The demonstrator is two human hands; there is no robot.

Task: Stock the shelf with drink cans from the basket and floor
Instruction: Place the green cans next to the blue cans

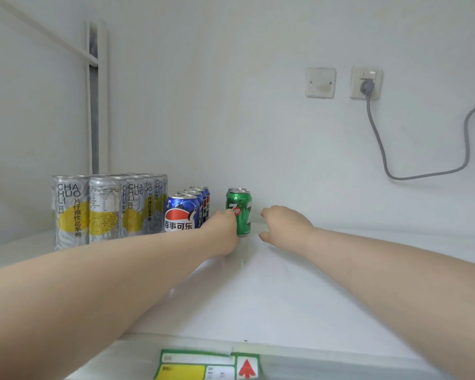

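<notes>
Setting the front green can [243, 212] down on the shelf [285, 292] is judged to be the step in hand. The can is stood upright and is gripped low on its side by the curled fingers of the left hand [223, 231]. The right hand [284, 224] is held apart from it, its fingers loosely bent and nothing held.

A release and a straight withdrawal are called for next. A second green can [236, 189] is seen directly behind the fingers, and the blue cola cans [182, 215] just outside the left knuckles. Open shelf is left beyond the right fingers and back toward the label strip [203, 364].
</notes>
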